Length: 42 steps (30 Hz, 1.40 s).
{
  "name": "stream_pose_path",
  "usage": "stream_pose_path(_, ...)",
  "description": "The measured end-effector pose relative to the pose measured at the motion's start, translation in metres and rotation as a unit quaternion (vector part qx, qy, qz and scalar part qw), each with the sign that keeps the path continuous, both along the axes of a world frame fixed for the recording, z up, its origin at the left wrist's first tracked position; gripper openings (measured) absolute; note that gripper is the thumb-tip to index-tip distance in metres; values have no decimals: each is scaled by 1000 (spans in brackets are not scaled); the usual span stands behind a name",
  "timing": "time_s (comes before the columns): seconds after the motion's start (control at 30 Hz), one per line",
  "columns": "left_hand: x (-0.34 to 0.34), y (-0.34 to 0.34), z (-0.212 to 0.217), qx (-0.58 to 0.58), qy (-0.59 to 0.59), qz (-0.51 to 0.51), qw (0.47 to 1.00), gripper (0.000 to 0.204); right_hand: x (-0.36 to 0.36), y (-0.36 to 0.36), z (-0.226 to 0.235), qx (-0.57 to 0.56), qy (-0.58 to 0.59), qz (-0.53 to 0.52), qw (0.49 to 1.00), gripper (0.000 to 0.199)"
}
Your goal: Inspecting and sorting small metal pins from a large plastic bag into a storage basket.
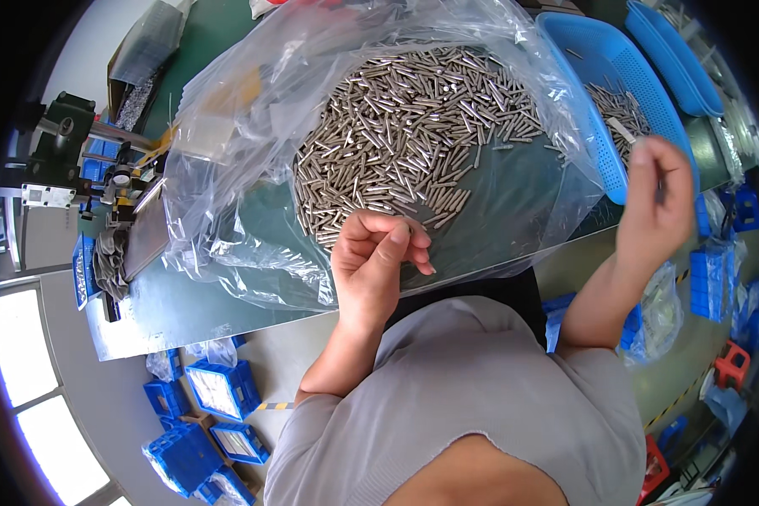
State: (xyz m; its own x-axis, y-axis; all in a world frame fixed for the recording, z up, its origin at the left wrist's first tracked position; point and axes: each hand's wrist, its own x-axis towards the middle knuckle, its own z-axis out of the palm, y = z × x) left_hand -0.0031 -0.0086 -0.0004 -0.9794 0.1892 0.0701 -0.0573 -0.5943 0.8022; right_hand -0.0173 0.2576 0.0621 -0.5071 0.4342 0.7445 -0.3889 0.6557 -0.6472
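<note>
Head view: two bare hands work apart at a green desk (143, 327), the left before a heap of metal pins (422, 126), the right over a blue basket (613, 173).
Heap: spread on a clear plastic bag (270, 118), directly ahead of the left fingers, its near edge just beyond them and its bulk stretching farther out to both sides.
Pins' long axis: mixed across the heap; by the near edge, right of the left hand, several slant from lower left to upper right.
Nearer hand: the left hand (369, 268) to the heap; the right hand (659, 202) to the basket and the pins inside it.
Left fingers: thumb and forefinger together; whether a pin sits between them cannot be told.
Right fingers: bent close, a pale slim piece (621, 131) showing at their tips; whether it is gripped cannot be told.
</note>
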Motion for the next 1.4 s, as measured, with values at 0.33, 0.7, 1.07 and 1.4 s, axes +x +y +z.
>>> stream_pose_path(0.33,-2,-1,-1,36,2,22,999,6,-4,-70,-31,205,-155,360,897,20)
stream_pose_path(0.7,-2,-2,0,33,3,20,999,5,-8,-69,-36,363,-231,303,850,18)
stream_pose_path(1.07,-1,-2,1,42,-4,19,999,6,-10,-87,-31,439,-164,327,821,7)
stream_pose_path(1.4,-3,-3,-1,49,5,-23,999,8,-1,-86,-26,-54,-209,463,860,5)
